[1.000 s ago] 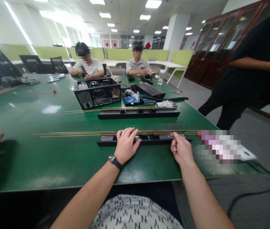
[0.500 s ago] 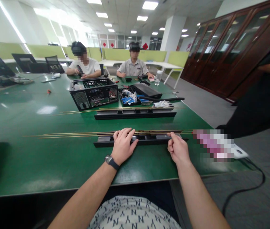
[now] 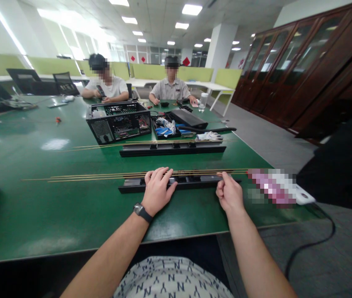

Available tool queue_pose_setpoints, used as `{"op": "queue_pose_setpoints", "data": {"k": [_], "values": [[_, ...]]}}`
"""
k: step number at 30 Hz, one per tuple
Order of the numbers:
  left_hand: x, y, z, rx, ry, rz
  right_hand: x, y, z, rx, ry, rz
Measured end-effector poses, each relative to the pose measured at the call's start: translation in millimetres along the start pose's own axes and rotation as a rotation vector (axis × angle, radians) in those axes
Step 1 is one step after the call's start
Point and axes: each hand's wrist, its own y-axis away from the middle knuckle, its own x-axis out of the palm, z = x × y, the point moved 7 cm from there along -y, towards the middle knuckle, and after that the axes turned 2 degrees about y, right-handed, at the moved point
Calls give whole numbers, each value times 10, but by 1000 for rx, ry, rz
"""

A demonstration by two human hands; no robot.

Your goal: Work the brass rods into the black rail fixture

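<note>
Several long, thin golden rods (image 3: 79,176) lie lengthwise along a black slotted rail (image 3: 191,184) on the green table (image 3: 70,223). My left hand (image 3: 159,186) is open, palm down, its fingers spread over the rods and the middle of the rail. Near the rail's right end, my right hand (image 3: 229,191) is closed, with its index finger at the rods. It appears to pinch one thin golden rod, though the curled fingers hide most of the grip. Farther back lies a second black rail (image 3: 172,150), with more golden rods (image 3: 101,146) along it.
An open black computer case (image 3: 118,122) stands behind the rails, beside a black tray (image 3: 154,124) with gloves (image 3: 166,126). A white power strip (image 3: 303,196) trails a cable at the right. Two people (image 3: 104,89) sit across the table; dark clothing shows at far right.
My view has shifted slightly. Both hands keep nearly the same places and poses at the rods. The person at the far right has moved, and their forearm no longer shows clearly.
</note>
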Motion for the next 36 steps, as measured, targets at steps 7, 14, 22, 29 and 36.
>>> {"op": "queue_pose_setpoints", "data": {"k": [7, 14, 22, 29, 36], "values": [[13, 2, 3, -4, 1, 8, 30, 7, -7, -4, 54, 41], [9, 1, 7, 1, 0, 2, -29, -16, -1, -4, -33, -37], [9, 0, 4, 2, -7, 0, 27, -11, -50, 1, 62, 50], [8, 2, 5, 7, -7, -1, -14, -33, -41, 0, -3, 4], [-6, -3, -5, 10, -9, -11, 5, -14, -33, 18, 6, -1]]}}
